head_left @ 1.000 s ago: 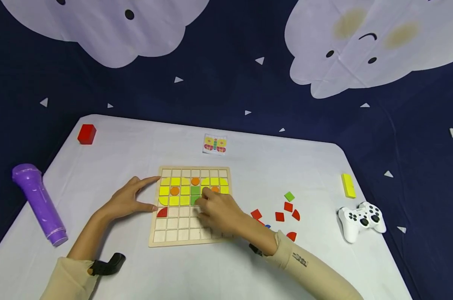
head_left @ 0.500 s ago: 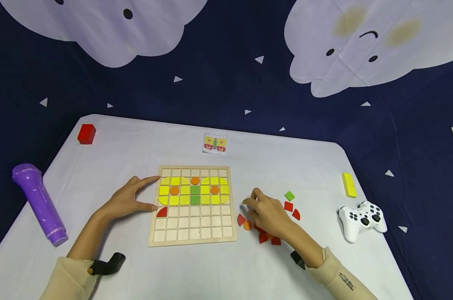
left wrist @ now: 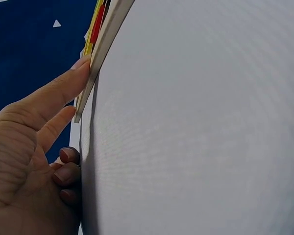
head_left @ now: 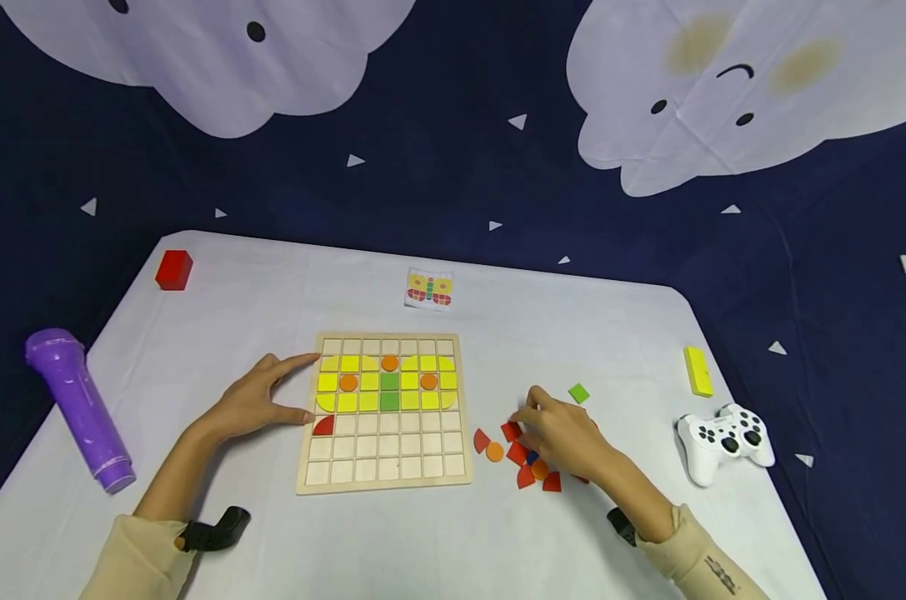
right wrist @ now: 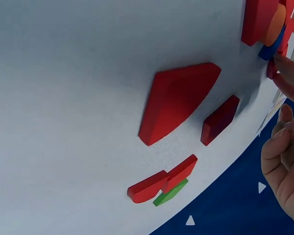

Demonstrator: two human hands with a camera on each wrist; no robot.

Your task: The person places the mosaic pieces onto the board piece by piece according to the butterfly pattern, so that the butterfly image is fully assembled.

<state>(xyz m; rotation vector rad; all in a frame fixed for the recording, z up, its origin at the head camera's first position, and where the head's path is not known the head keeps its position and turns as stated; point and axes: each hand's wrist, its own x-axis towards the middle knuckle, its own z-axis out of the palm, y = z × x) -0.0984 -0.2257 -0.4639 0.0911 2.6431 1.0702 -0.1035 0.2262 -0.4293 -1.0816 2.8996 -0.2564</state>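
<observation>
A wooden grid board (head_left: 385, 492) carries yellow, orange and green tiles in its upper rows and one red quarter-circle tile (head_left: 323, 425) below them at the left. My left hand (head_left: 253, 400) touches the board's left edge, index finger near the upper corner and thumb lower down; its other fingers are curled in the left wrist view. To the right of the board, my right hand (head_left: 561, 433) is over the loose tiles. Its bent thumb and index finger pinch a red square tile (head_left: 510, 431) on the table. A blue piece (right wrist: 271, 48) lies close to those fingertips.
Loose red tiles and orange discs (head_left: 494, 452) lie around the right hand, with a green square tile (head_left: 579, 392) beyond. A butterfly pattern card (head_left: 429, 289) is behind the board. Around the sides are a purple microphone (head_left: 81, 408), red block (head_left: 173, 270), yellow block (head_left: 697, 371) and white game controller (head_left: 724, 442).
My right hand has moved off the board to the right and down to the loose tiles, uncovering the board's right side. My left hand stays at the board's edge.
</observation>
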